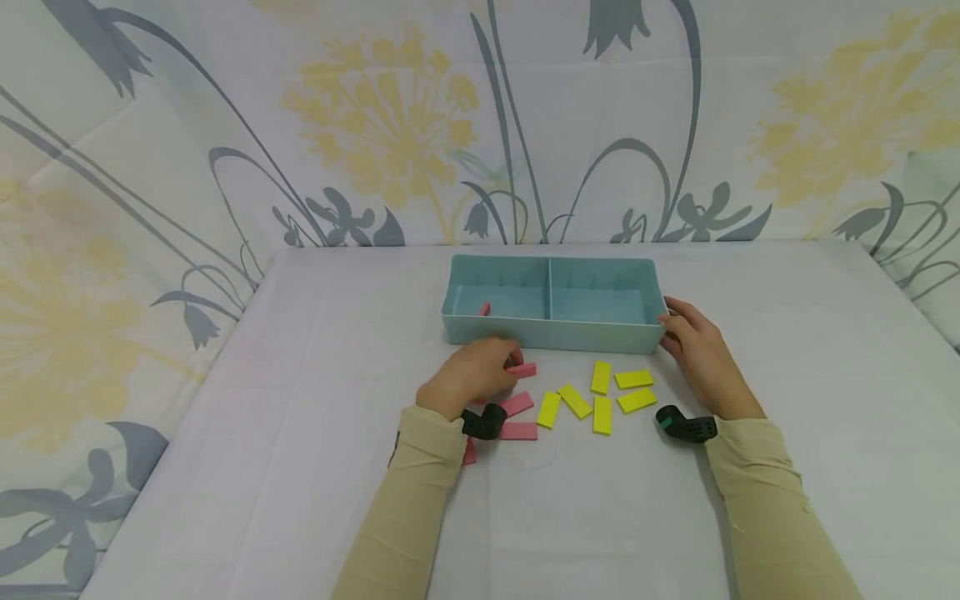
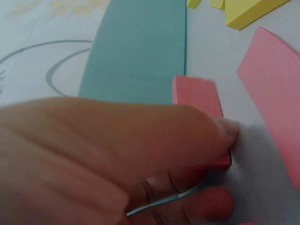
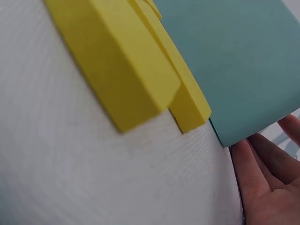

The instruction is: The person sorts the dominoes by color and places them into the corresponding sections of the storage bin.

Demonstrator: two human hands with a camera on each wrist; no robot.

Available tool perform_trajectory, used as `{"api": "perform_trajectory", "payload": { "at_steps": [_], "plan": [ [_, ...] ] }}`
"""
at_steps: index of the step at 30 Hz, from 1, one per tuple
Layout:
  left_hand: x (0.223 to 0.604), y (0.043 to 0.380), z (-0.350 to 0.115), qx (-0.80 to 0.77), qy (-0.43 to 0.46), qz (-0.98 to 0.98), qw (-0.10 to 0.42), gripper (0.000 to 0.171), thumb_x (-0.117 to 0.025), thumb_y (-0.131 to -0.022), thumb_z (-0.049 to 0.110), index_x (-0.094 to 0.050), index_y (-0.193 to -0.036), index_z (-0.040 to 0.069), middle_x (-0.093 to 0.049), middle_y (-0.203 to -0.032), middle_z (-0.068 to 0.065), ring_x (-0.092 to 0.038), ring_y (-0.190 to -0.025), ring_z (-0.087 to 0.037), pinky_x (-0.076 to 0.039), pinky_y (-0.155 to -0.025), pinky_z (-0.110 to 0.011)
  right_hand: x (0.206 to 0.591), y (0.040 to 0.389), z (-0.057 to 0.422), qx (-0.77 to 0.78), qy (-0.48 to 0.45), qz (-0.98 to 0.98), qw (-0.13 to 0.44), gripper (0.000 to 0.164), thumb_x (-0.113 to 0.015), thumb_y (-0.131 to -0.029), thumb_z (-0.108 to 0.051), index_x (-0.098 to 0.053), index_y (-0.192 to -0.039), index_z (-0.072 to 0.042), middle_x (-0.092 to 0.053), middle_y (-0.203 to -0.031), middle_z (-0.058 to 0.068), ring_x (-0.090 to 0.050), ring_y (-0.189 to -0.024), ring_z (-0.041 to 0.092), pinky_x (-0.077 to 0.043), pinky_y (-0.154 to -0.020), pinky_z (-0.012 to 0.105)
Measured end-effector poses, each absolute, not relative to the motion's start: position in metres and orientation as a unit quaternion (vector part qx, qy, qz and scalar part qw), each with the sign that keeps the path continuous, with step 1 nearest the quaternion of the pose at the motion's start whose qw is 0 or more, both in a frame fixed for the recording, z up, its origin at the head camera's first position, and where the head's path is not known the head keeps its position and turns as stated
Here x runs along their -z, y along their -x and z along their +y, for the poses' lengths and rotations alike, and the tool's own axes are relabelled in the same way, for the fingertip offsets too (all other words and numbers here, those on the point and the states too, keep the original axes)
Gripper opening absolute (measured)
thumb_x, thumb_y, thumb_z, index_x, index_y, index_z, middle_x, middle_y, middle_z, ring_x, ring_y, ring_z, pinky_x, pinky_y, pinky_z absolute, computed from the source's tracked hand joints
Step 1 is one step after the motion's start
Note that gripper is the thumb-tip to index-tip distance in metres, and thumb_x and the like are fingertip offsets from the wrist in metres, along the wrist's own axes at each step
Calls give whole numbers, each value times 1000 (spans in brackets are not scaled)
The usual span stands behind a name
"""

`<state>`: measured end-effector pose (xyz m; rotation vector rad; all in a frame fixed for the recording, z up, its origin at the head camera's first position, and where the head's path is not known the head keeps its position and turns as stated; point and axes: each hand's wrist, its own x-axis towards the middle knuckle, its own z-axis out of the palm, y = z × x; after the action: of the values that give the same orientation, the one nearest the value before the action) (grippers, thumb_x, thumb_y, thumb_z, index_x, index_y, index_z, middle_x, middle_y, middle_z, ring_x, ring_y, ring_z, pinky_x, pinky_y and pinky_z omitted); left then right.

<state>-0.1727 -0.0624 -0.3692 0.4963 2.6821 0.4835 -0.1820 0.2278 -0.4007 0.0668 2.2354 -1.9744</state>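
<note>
My left hand [image 1: 476, 371] pinches a pink block [image 2: 199, 93] between thumb and fingers, just in front of a pale blue two-compartment box [image 1: 555, 335]. Another pink block [image 1: 484, 309] stands in the box's left compartment. Several pink blocks lie near the left wrist, among them one flat block [image 1: 518, 431]; that hand and wrist partly cover others. At the box's right end is my right hand [image 1: 701, 354], its fairly straight fingers [image 3: 251, 171] against the side near the bottom edge. Several yellow blocks [image 1: 602, 415] lie between the hands.
A white cloth [image 1: 600, 517] covers the table. Behind the box rises a floral-patterned curtain [image 1: 555, 108]. The box's divider [image 1: 550, 287] separates its two compartments. Black devices are strapped at both wrists, including the right wrist device [image 1: 686, 425].
</note>
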Motion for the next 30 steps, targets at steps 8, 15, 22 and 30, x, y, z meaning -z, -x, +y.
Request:
{"api": "perform_trajectory", "payload": {
  "at_steps": [8,15,22,30],
  "plan": [
    [368,174,-67,-185,-180,946,197,21,-59,-84,20,-61,-104,14,-57,-93,2,-50,-83,-15,-43,-74,-27,400,181,228,664,-24,742,85,60,-36,-95,-37,-13,-144,-10,-9,-148,9,-23,-129,20,-27,-101,30],
    [365,175,-71,-199,-183,941,202,18,-58,-85,19,-61,-102,14,-57,-92,1,-50,-83,-15,-43,-72,-26,400,181,229,659,-22,747,85,59,-34,-95,-36,-13,-144,-9,-9,-148,9,-23,-129,20,-26,-101,31],
    [363,177,-74,-208,-180,941,197,17,-59,-85,20,-61,-101,16,-57,-93,2,-50,-84,-15,-42,-74,-27,401,181,229,644,-24,760,85,60,-33,-95,-38,-14,-143,-9,-10,-148,8,-24,-129,20,-27,-100,31],
    [362,177,-77,-206,-182,942,195,19,-58,-85,21,-60,-103,16,-57,-94,2,-50,-86,-15,-42,-77,-28,400,181,228,640,-20,763,86,60,-33,-95,-38,-14,-143,-8,-10,-147,10,-25,-129,21,-28,-99,30]
  ]
}}
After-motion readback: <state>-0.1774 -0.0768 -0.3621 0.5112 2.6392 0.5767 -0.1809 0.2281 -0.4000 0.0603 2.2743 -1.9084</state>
